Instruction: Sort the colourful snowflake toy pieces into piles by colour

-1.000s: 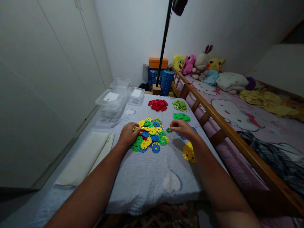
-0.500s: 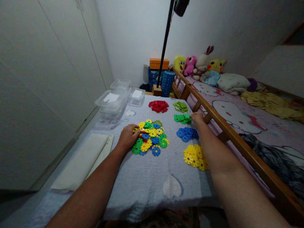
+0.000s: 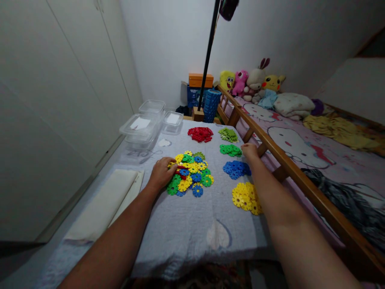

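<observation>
A mixed heap of yellow, green, blue and red plastic flower discs (image 3: pixel 192 173) lies in the middle of a pale cloth-covered table (image 3: pixel 186 224). My left hand (image 3: pixel 161 173) rests at the heap's left edge, fingers curled onto a red piece. Sorted piles lie around: red (image 3: pixel 200 133), light green (image 3: pixel 227 134), dark green (image 3: pixel 230 150), blue (image 3: pixel 236 169), yellow (image 3: pixel 245 197). My right hand (image 3: pixel 250 151) sits at the right edge of the dark green pile, fingers bent down; what they hold, if anything, is hidden.
Clear plastic boxes with lids (image 3: pixel 144 125) stand at the table's back left. A folded cream cloth (image 3: pixel 105 202) lies at the left. A wooden bed rail (image 3: pixel 288 168) runs along the right, with plush toys (image 3: pixel 252 82) behind. A black pole (image 3: pixel 209 52) rises at the back.
My right hand moved from beside the mixed heap out to the dark green pile, carrying a green disc there. The left hand stayed on the heap.
</observation>
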A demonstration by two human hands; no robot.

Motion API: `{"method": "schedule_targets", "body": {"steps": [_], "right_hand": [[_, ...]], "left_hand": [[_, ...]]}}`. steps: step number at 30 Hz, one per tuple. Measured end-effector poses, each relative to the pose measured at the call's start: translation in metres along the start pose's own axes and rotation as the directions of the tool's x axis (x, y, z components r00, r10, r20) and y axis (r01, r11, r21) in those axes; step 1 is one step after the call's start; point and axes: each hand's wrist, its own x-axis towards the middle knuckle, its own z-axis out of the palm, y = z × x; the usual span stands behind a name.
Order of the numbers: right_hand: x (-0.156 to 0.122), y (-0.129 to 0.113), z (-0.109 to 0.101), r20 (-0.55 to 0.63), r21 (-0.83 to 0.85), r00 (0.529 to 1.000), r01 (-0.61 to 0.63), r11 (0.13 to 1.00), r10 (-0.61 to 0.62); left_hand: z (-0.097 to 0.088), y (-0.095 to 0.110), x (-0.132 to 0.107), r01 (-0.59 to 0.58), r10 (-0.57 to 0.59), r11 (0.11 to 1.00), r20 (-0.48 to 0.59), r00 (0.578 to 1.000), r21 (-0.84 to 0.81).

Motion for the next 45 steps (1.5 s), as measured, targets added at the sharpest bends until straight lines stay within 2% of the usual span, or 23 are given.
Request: {"method": "schedule_targets", "body": {"steps": [3, 5, 6, 7, 9, 11, 12, 14, 16, 18, 23, 27, 31, 35, 39, 41, 45], "right_hand": [[-0.017, -0.015, -0.004, 0.070, 0.078, 0.998, 0.003, 0.997, -0.009], [-0.036, -0.029, -0.005, 0.188, 0.158, 0.975, 0.094, 0.983, -0.123], [-0.047, -0.036, -0.004, 0.268, 0.190, 0.944, 0.142, 0.972, -0.190], [-0.059, -0.044, -0.003, 0.362, 0.212, 0.895, 0.192, 0.958, -0.259], [-0.083, -0.058, 0.000, 0.540, 0.235, 0.751, 0.298, 0.925, -0.380], [-0.104, -0.070, 0.005, 0.647, 0.221, 0.617, 0.410, 0.885, -0.448], [-0.112, -0.075, 0.008, 0.675, 0.199, 0.573, 0.464, 0.863, -0.464], [-0.126, -0.083, 0.015, 0.690, 0.128, 0.540, 0.564, 0.816, -0.482], [-0.135, -0.086, 0.024, 0.679, 0.043, 0.546, 0.637, 0.769, -0.491], [-0.141, -0.088, 0.032, 0.658, -0.039, 0.575, 0.672, 0.740, -0.487], [-0.151, -0.088, 0.044, 0.624, -0.160, 0.645, 0.658, 0.736, -0.441], [-0.152, -0.088, 0.045, 0.605, -0.125, 0.664, 0.624, 0.772, -0.439], [-0.144, -0.085, 0.040, 0.611, 0.038, 0.666, 0.516, 0.856, -0.429], [-0.131, -0.073, 0.021, 0.611, 0.213, 0.682, 0.349, 0.913, -0.403], [-0.124, -0.053, -0.011, 0.614, 0.286, 0.693, 0.251, 0.925, -0.378], [-0.124, -0.042, -0.028, 0.650, 0.281, 0.676, 0.213, 0.936, -0.348], [-0.129, -0.022, -0.060, 0.745, 0.229, 0.592, 0.203, 0.952, -0.306]], "left_hand": [[-0.001, 0.001, 0.000, -0.003, 0.003, 1.000, 0.007, 1.000, 0.007], [-0.002, 0.003, -0.001, -0.003, 0.003, 1.000, 0.009, 1.000, 0.010], [-0.003, 0.004, -0.001, -0.003, 0.003, 1.000, 0.008, 1.000, 0.011], [-0.003, 0.005, -0.002, -0.002, 0.002, 1.000, 0.008, 1.000, 0.011], [-0.004, 0.007, -0.002, 0.003, -0.003, 1.000, 0.009, 1.000, 0.013], [-0.004, 0.008, -0.002, 0.005, -0.006, 1.000, 0.013, 1.000, 0.013], [-0.004, 0.008, -0.002, 0.005, -0.005, 1.000, 0.017, 1.000, 0.014], [-0.004, 0.009, -0.002, 0.005, -0.006, 1.000, 0.020, 1.000, 0.020], [-0.004, 0.009, -0.002, 0.009, -0.009, 1.000, 0.019, 1.000, 0.029], [-0.004, 0.008, -0.002, 0.009, -0.009, 0.999, 0.015, 1.000, 0.035], [-0.004, 0.006, -0.002, -0.007, 0.006, 0.999, 0.018, 1.000, 0.031], [-0.003, 0.005, -0.002, -0.016, 0.015, 0.999, 0.016, 1.000, 0.028], [-0.003, 0.004, -0.001, -0.009, 0.009, 1.000, 0.021, 1.000, 0.029], [-0.003, 0.005, -0.002, -0.012, 0.011, 1.000, 0.026, 1.000, 0.029], [-0.003, 0.007, -0.002, -0.022, 0.021, 0.999, 0.033, 0.999, 0.028], [-0.003, 0.008, -0.002, -0.031, 0.029, 0.999, 0.038, 0.999, 0.028], [-0.003, 0.008, -0.002, -0.034, 0.032, 0.999, 0.046, 0.998, 0.033]]}}
